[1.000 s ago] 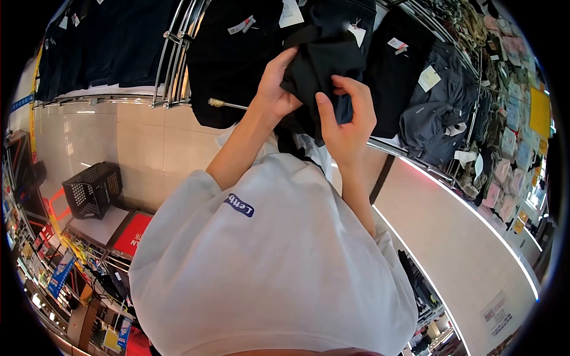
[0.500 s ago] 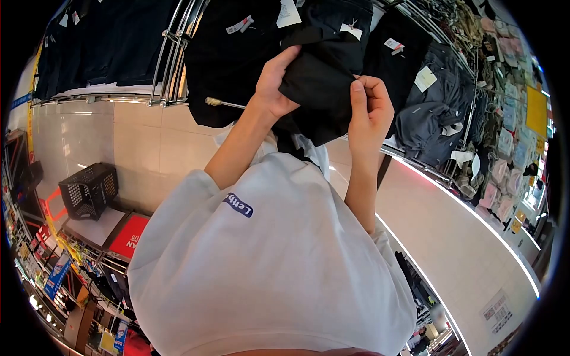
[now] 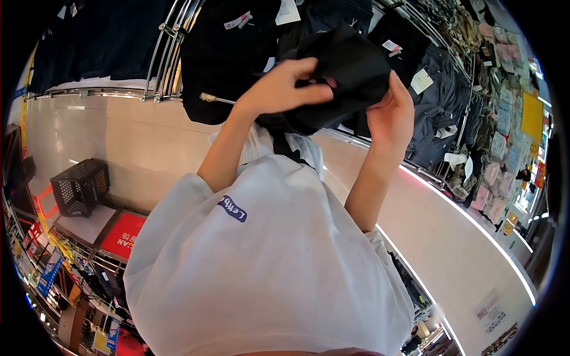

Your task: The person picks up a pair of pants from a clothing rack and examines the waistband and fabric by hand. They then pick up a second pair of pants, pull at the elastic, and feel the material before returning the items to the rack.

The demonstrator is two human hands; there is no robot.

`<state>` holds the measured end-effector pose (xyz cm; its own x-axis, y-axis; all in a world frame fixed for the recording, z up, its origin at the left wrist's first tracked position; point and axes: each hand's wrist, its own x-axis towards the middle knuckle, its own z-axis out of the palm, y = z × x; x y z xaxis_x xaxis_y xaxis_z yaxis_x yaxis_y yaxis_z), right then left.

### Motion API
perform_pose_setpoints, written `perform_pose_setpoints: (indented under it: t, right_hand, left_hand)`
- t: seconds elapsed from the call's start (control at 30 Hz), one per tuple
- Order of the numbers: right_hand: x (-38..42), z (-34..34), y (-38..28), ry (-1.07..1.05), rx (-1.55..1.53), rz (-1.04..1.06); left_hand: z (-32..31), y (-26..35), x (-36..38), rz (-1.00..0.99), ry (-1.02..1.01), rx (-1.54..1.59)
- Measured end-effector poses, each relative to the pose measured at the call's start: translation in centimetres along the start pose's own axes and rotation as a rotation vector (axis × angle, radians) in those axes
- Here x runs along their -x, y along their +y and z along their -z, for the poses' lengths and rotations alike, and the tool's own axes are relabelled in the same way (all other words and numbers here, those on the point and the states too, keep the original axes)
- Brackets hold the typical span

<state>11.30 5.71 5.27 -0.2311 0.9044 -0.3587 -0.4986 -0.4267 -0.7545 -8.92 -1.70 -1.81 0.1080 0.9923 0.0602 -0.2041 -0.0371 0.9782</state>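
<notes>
A black garment [image 3: 356, 71] is bunched up in front of me at the top centre, over other dark clothes. My left hand [image 3: 286, 88] reaches across it from the left, thumb and fingers apart, some fingertips hidden in a fold of the cloth. At the garment's right edge, my right hand [image 3: 392, 113] pinches the fabric between thumb and fingers. Dark folded clothes [image 3: 228, 53] with a white tag [image 3: 287, 12] lie behind and to the left of it.
Metal rack rails [image 3: 169, 53] run along the top left. A black perforated basket [image 3: 80, 187] stands at the left beside a red sign [image 3: 123, 234]. Dark grey garments [image 3: 436, 107] hang at the right. A metal rod [image 3: 217, 98] sticks out near my left forearm.
My left hand has let go of the garment's left edge and moved over its front. My right hand has shifted right, and the cloth is spread further right.
</notes>
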Motion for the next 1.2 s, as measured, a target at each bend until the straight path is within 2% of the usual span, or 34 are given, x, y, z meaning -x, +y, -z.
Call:
perform_pose_setpoints:
  t: [0.03, 0.07, 0.1, 0.17, 0.27, 0.37, 0.47, 0.5, 0.53, 0.6, 0.7, 0.73, 0.83, 0.87, 0.93, 0.97, 1.03, 1.1, 1.13, 1.17, 1.2]
  right_hand:
    - [-0.3, -0.1, -0.1, 0.022, -0.041, -0.047]
    - [-0.5, -0.2, -0.3, 0.028, -0.057, -0.073]
    - [-0.6, -0.5, -0.6, 0.035, -0.073, -0.1]
    - [-1.1, -0.3, -1.3, -0.028, -0.147, -0.165]
    - [-2.0, 1.1, -2.8, -0.204, -0.268, -0.23]
    - [-3.8, 3.9, -4.6, -0.311, -0.347, -0.206]
    - [-4.3, 5.7, -5.7, -0.181, -0.422, -0.233]
    - [-4.5, 6.1, -5.8, -0.13, -0.42, -0.228]
    - [-2.7, 3.1, -5.4, -0.237, -0.481, -0.273]
    - [-1.1, 1.2, -5.0, -0.268, -0.433, -0.284]
    - [0.5, -0.5, -4.8, -0.237, -0.401, -0.267]
    - [0.8, -0.4, -5.0, -0.262, -0.392, -0.271]
    - [1.3, -1.8, -5.7, -0.283, -0.274, -0.203]
    - [1.5, -2.4, -6.0, -0.28, -0.218, -0.169]
    - [0.4, -2.6, -6.6, -0.009, -0.102, -0.039]
    - [-0.1, -2.7, -6.8, 0.126, -0.045, 0.026]
    - [-1.0, -2.6, -6.7, 0.104, 0.006, 0.096]
    - [-3.7, -0.4, -6.1, 0.05, 0.073, 0.187]
    - [-4.5, -0.9, -4.8, 0.182, 0.371, 0.435]
    - [-7.2, 2.1, -3.6, 0.232, 0.565, 0.495]
    - [-6.9, 2.4, -2.6, 0.272, 0.652, 0.404]
  left_hand:
    - [-0.4, 0.9, 0.1, -0.047, -0.087, -0.185]
    - [-1.2, 0.6, 0.0, -0.145, -0.074, -0.269]
    - [-2.2, -0.4, 0.1, -0.132, -0.013, -0.292]
    - [-3.0, -0.8, -0.3, -0.08, 0.045, -0.615]
    - [-2.4, -4.7, -1.4, 0.19, -0.043, -0.527]
    - [-1.7, -2.2, -1.1, 0.193, -0.093, -0.398]
    - [-1.8, -4.1, -1.3, -0.112, -0.064, -0.34]
    - [-2.1, -4.1, -1.5, -0.09, 0.033, -0.277]
    - [-2.7, -4.0, -1.9, -0.066, 0.13, -0.213]
    - [-3.2, -4.0, -2.5, -0.071, 0.238, -0.107]
    - [-3.7, -4.7, -2.9, -0.313, 0.369, -0.562]
    - [-3.5, -4.5, -2.9, -0.307, 0.325, -0.557]
    - [-3.2, -4.1, -3.4, -0.388, 0.367, -0.698]
    - [-2.8, -3.8, -3.5, -0.32, 0.308, -0.634]
    - [-1.8, -3.2, -3.6, -0.184, 0.19, -0.505]
    - [-1.8, -3.5, -3.5, -0.133, 0.215, -0.363]
    - [-1.8, -4.0, -3.5, -0.033, 0.265, -0.08]
    - [-1.3, -3.7, -3.2, -0.019, 0.307, 0.065]
    - [-1.1, -3.7, -3.1, -0.027, 0.32, 0.188]
    - [-0.9, -3.7, -3.1, -0.036, 0.332, 0.309]
    - [-0.9, -3.5, -3.0, -0.008, 0.338, 0.426]
